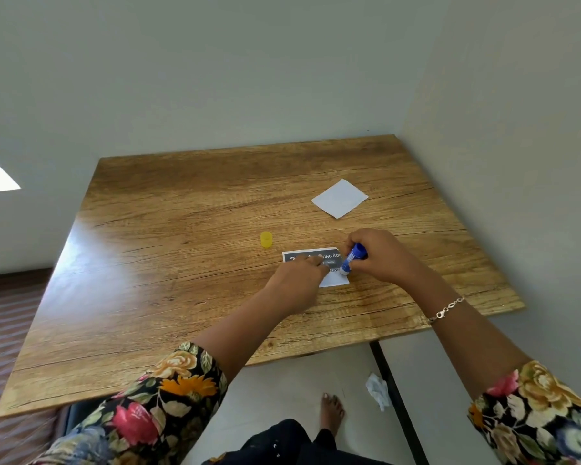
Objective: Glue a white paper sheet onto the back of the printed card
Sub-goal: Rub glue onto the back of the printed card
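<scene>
The printed card (329,257) lies print-side up on the wooden table (182,263), with a dark banner of white lettering. My left hand (296,283) presses its fingertips down on the card's left part. My right hand (379,255) grips a blue glue stick (352,258), tilted, with its pale tip touching the card's right side. A blank white paper sheet (340,198) rests apart, farther back on the table. The glue stick's yellow cap (266,239) stands to the left of the card.
Walls close in behind and to the right of the table. Below the near edge I see a bare foot (331,411), a crumpled white tissue (378,391) on the floor, and a black table leg (396,397).
</scene>
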Tool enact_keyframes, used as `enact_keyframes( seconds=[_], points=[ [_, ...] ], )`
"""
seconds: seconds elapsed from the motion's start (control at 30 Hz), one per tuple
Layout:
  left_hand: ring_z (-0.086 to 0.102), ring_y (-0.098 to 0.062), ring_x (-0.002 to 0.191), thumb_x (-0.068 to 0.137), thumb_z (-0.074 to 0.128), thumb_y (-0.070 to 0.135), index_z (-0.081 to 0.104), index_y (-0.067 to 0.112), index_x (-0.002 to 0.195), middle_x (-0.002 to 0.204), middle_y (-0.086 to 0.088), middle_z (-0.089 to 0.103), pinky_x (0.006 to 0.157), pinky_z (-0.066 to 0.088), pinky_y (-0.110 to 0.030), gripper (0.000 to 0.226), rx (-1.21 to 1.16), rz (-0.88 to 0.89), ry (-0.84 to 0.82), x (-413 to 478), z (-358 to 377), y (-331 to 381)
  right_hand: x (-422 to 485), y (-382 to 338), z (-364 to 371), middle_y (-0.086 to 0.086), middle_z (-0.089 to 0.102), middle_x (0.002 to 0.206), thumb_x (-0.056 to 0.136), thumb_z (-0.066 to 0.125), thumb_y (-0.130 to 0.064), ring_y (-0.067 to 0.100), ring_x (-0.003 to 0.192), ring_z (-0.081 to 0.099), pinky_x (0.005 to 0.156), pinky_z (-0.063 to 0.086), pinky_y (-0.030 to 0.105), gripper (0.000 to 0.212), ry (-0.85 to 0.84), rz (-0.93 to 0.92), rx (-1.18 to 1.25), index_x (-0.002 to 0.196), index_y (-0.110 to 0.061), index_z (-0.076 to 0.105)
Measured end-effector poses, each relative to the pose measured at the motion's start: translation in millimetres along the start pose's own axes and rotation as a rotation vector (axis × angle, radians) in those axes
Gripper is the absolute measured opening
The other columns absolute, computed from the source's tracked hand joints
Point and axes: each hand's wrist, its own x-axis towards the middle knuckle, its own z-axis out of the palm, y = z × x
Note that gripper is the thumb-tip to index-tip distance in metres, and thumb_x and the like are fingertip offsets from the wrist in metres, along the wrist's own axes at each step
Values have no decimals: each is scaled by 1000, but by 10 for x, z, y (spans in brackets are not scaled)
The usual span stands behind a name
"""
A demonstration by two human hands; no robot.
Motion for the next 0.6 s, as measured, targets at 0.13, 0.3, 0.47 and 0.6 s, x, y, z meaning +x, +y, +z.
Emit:
enact_keyframes(
  seconds=[0.13, 0.3, 0.47, 0.6],
  points=[
    [39, -29, 127, 85, 48, 4, 35, 13, 138, 149, -10, 32, 89, 46, -41, 54, -2, 2, 9, 9, 14, -4, -57, 2, 14, 2, 57, 87, 73, 66, -10, 16, 76, 48, 55, 33, 18, 18, -12, -3, -15, 90, -11, 63],
    [38, -29, 128, 86, 48, 4, 33, 14, 139, 150, -9, 29, 87, 46, -40, 56, 32, 1, 9, 16, 48, -13, -95, 16, 22, -2, 54, 84, 72, 66, -9, 11, 70, 46, 54, 31, 18, 16, -8, 2, 28, 87, -14, 62],
    [51, -28, 117, 89, 50, 10, 47, 16, 131, 139, -5, 46, 78, 51, -40, 43, 8, -16, 72, 61, 26, -37, -142, 133, 14, -4, 54, 78, 72, 65, -4, 6, 64, 46, 55, 34, 19, 14, 74, 78, 250, 80, -16, 62],
    [57, -27, 96, 90, 50, 13, 58, 12, 114, 112, -9, 60, 61, 40, -33, 26, 21, -46, 155, 140, -38, -39, -188, 228, 10, -6, 58, 78, 73, 67, -3, 9, 67, 51, 59, 41, 21, 14, 135, 170, 461, 85, -8, 64]
  ],
)
